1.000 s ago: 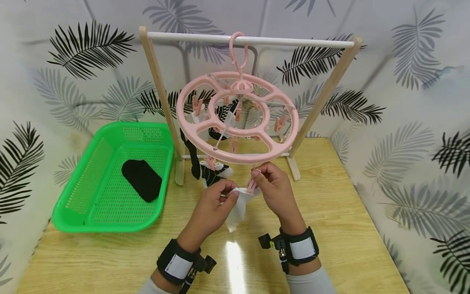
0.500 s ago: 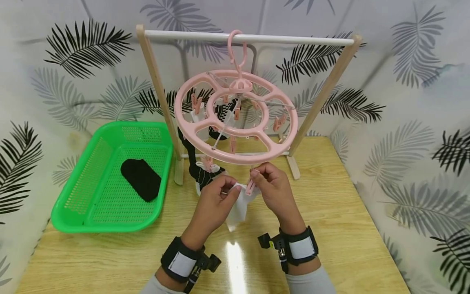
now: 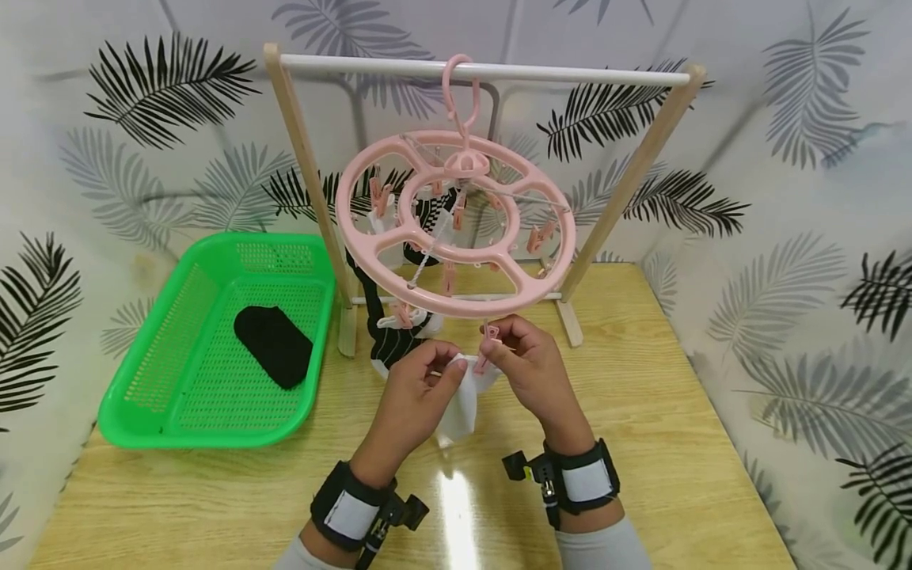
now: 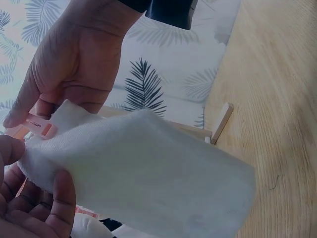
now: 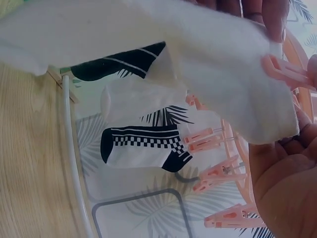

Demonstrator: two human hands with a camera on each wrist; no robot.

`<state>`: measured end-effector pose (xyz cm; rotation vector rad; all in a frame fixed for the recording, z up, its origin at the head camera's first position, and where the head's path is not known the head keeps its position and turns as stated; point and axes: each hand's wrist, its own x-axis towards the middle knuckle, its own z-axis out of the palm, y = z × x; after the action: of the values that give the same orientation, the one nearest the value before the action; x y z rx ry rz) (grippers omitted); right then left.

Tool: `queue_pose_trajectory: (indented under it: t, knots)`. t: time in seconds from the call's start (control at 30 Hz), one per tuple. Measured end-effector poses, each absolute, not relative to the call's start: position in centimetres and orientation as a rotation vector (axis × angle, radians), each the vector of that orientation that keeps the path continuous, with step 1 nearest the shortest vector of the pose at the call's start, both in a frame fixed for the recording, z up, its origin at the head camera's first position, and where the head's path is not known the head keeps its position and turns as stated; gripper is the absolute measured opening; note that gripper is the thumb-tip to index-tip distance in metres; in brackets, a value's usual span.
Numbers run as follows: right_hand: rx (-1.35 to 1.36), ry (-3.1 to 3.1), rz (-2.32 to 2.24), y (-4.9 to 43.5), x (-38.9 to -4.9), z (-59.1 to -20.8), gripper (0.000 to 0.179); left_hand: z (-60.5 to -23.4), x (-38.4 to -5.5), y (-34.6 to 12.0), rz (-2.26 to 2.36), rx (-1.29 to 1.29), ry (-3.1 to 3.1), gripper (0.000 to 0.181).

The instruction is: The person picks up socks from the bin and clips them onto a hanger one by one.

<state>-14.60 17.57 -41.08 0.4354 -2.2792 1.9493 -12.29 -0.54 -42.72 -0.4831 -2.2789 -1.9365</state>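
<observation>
Below the front rim of the pink round hanger (image 3: 463, 305), a white sock (image 3: 459, 408) hangs between the hands, its toe pointing down. My left hand (image 3: 416, 396) pinches the sock's opening edge between thumb and fingers. My right hand (image 3: 530, 368) holds a pink clothespin (image 3: 488, 348) that dangles from the hanger's rim. In the left wrist view the clothespin (image 4: 42, 127) meets the upper edge of the sock (image 4: 158, 168). The right wrist view has the clothespin (image 5: 285, 72) overlapping the cuff of the sock (image 5: 213, 64), with my right hand (image 5: 282, 183) beneath.
The hanger hooks on a white rail (image 3: 570, 75) of a wooden stand. Several socks hang from it, including a black striped one (image 3: 395, 340) and a checkered one (image 5: 143, 148). A green basket (image 3: 114, 412) with a black sock (image 3: 274, 347) stands at the left.
The left hand has shifted slightly right with the sock's edge. The clothespin has tilted in the right fingers. The hanger has turned a little, and the black striped sock has swung left.
</observation>
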Motion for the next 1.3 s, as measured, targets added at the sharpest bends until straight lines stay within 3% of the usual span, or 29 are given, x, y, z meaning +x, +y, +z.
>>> queue_pose_trajectory:
  t: [0.37,0.6,0.87,1.3]
  knots:
    - [0.486,-2.217,2.039,17.6,-14.4,-41.1,0.008,-42.2,-12.2,-1.4,-1.668,-0.544,-2.142,0.014]
    - [0.54,-2.189,2.048,17.6,-14.6,-41.2,0.01,-39.2,-13.2,-2.1,-1.109,-0.794,-1.971,0.013]
    - [0.549,-2.194,2.061,17.6,-14.4,-41.1,0.011,-35.8,-15.4,-3.4,-0.684,-0.799,-2.046,0.028]
    - [0.582,-2.212,1.994,16.9,-14.8,-41.2,0.015,-35.6,-15.8,-4.1,-0.643,-0.737,-2.232,0.03]
